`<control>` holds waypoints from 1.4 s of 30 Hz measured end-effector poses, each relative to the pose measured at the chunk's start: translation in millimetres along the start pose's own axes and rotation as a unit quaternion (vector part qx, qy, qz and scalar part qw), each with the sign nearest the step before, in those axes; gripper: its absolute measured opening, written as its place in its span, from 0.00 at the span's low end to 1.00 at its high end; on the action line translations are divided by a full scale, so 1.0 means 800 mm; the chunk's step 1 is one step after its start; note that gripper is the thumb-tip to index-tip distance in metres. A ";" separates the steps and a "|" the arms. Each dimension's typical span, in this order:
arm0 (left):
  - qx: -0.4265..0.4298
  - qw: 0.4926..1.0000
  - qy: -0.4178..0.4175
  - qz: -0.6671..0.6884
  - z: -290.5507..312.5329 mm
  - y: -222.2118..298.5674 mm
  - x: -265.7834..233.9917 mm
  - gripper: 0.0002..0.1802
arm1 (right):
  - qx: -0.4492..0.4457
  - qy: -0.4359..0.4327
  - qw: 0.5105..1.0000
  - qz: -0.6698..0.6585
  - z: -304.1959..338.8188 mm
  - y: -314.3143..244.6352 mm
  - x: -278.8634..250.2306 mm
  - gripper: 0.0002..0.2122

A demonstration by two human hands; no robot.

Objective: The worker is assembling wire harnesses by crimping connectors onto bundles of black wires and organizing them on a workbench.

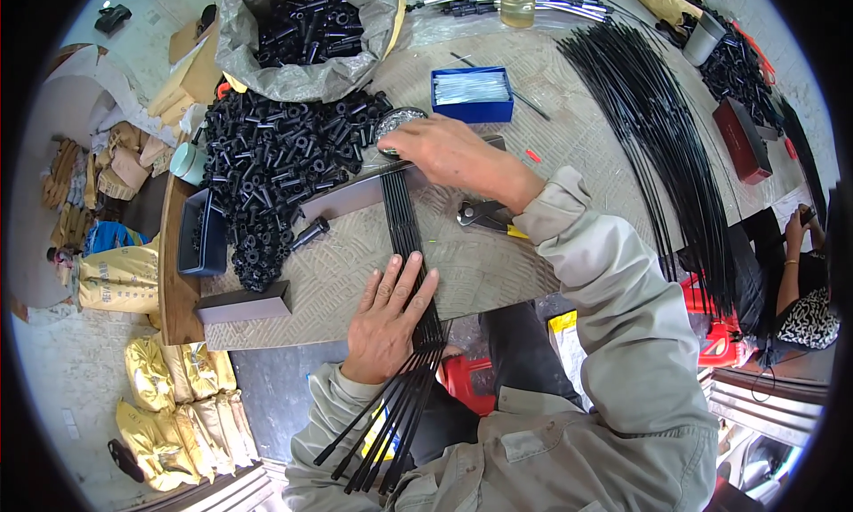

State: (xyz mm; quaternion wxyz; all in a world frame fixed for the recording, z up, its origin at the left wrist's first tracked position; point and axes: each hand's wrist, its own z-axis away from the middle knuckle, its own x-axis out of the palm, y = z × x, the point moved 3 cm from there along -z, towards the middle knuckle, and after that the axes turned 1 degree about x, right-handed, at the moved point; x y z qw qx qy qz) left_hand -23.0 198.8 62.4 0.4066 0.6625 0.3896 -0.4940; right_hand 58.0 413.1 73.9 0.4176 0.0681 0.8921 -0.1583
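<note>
My left hand [388, 321] lies flat with fingers spread over a row of thin black rods [402, 212]. Their far ends rest against a grey metal strip [349, 198], and the near ends fan out past the table edge over my lap. At the far end of the rods my right hand [455, 157] reaches into a small round dish [402, 118] of tiny shiny metal pieces. Its fingers are drawn together there; what they pinch, if anything, is hidden. Nearest to my right wrist lie pincers [484, 216] with yellow on their handles. One loose black plastic fitting [310, 233] sits left of the rods.
A big heap of black fittings [275, 148] covers the table's left, below a grey sack [240, 46] of more. Behind my right hand stands a blue box [473, 110] of thin pale strips. Long black rods [657, 148] spread across the right. Another person's arm [793, 246] shows far right.
</note>
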 end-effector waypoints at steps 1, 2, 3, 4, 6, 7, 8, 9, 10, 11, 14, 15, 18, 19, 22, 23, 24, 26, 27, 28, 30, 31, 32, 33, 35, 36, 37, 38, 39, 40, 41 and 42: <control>0.003 1.000 0.001 0.007 -0.003 0.002 0.000 0.49 | -0.012 0.020 1.000 -0.021 -0.001 0.002 -0.004 0.02; 0.003 1.000 0.003 0.011 -0.004 0.003 -0.002 0.48 | -0.016 0.021 0.999 -0.023 -0.001 0.005 -0.007 0.02; 0.003 1.000 0.006 0.016 -0.004 0.003 -0.004 0.48 | 0.000 -0.016 1.000 0.002 0.002 0.012 -0.010 0.02; 0.000 1.000 0.009 0.014 -0.003 0.002 -0.007 0.48 | 0.015 -0.053 0.998 0.029 0.005 0.018 -0.014 0.03; -0.002 1.000 0.010 0.027 0.000 0.002 -0.008 0.47 | 0.026 -0.095 0.994 0.055 0.005 0.019 -0.009 0.04; -0.003 0.999 0.013 0.033 0.001 0.002 -0.009 0.47 | 0.017 -0.075 0.995 0.066 0.003 0.014 -0.002 0.04; -0.008 0.999 0.018 0.034 0.003 0.000 -0.008 0.47 | 0.007 -0.056 0.995 0.077 0.000 0.009 0.005 0.05; 0.006 1.000 0.017 0.011 0.004 -0.003 -0.003 0.46 | -0.004 -0.036 0.995 0.088 -0.004 0.006 0.010 0.05; 0.016 1.000 0.019 -0.014 0.008 -0.007 0.000 0.46 | -0.018 -0.038 0.995 0.088 -0.007 0.006 0.011 0.05; 0.023 0.999 0.021 -0.043 0.014 -0.010 0.001 0.45 | -0.017 0.018 0.996 0.087 -0.009 0.014 0.002 0.05; 0.008 0.998 0.063 -0.029 0.011 -0.010 0.005 0.44 | 0.072 0.114 0.985 0.110 0.001 0.067 -0.037 0.05; 0.006 0.997 0.077 -0.019 0.012 -0.010 0.005 0.43 | 0.093 0.071 0.984 0.133 0.002 0.085 -0.049 0.04; 0.008 0.995 0.094 -0.030 0.013 -0.012 0.009 0.42 | 0.111 -0.022 0.980 0.162 -0.006 0.118 -0.066 0.02; 0.013 0.995 0.097 -0.035 0.014 -0.012 0.010 0.42 | 0.115 -0.070 0.978 0.162 -0.010 0.125 -0.064 0.02; 0.013 0.993 0.105 -0.054 0.017 -0.013 0.010 0.42 | 0.083 -0.102 0.976 0.173 -0.021 0.131 -0.061 0.01; 0.015 0.992 0.106 -0.064 0.017 -0.013 0.009 0.42 | 0.052 -0.087 0.979 0.176 -0.023 0.131 -0.062 0.02; 0.019 0.991 0.116 -0.065 0.018 -0.012 0.008 0.42 | 0.022 -0.073 0.981 0.179 -0.024 0.131 -0.063 0.03; 0.001 0.993 0.111 -0.029 0.022 -0.008 0.006 0.34 | 0.007 -0.088 0.969 0.229 -0.022 0.137 -0.058 0.01; -0.008 0.994 0.105 -0.011 0.025 -0.006 0.006 0.33 | -0.003 -0.105 0.958 0.267 -0.019 0.138 -0.053 0.01; -0.002 0.994 0.111 -0.013 0.025 -0.005 0.006 0.33 | -0.011 -0.120 0.945 0.305 -0.018 0.135 -0.055 0.01; 0.004 0.993 0.113 -0.013 0.025 -0.007 0.012 0.33 | -0.002 -0.072 0.949 0.306 -0.015 0.129 -0.070 0.02; 0.006 0.994 0.111 -0.013 0.024 -0.006 0.013 0.33 | 0.007 -0.028 0.954 0.299 -0.012 0.125 -0.078 0.03; 0.002 0.994 0.106 -0.012 0.030 -0.004 0.011 0.33 | 0.016 0.011 0.959 0.282 -0.010 0.100 -0.079 0.03; 0.000 0.995 0.101 -0.001 0.030 -0.004 0.009 0.34 | 0.019 0.008 0.961 0.276 -0.009 0.079 -0.083 0.03; -0.007 0.996 0.085 0.026 0.029 -0.005 0.009 0.38 | 0.272 0.014 0.937 -0.219 -0.002 0.041 -0.107 0.06; -0.005 0.996 0.092 -0.014 0.031 -0.007 0.011 0.42 | 0.254 0.024 0.924 -0.286 0.002 -0.008 -0.122 0.06; 0.002 0.994 0.098 -0.056 0.029 -0.009 0.009 0.47 | 0.236 0.039 0.905 -0.352 0.013 -0.054 -0.139 0.07; -0.002 0.995 0.081 -0.052 0.034 -0.007 0.008 0.47 | 0.247 0.036 0.898 -0.363 0.030 -0.088 -0.148 0.07; 0.012 0.994 0.107 0.003 0.030 -0.003 -0.003 0.47 | 0.178 0.044 0.937 -0.299 0.043 -0.119 -0.164 0.08; 0.026 0.989 0.134 0.059 0.028 0.001 -0.014 0.47 | 0.106 0.051 0.966 -0.230 0.054 -0.148 -0.178 0.10; 0.023 0.948 0.104 0.301 0.026 0.006 -0.028 0.49 | 0.103 0.002 0.981 -0.162 0.067 -0.172 -0.189 0.12; 0.015 0.849 0.069 0.524 0.026 0.015 -0.043 0.51 | 0.099 -0.047 0.990 -0.093 0.080 -0.195 -0.199 0.15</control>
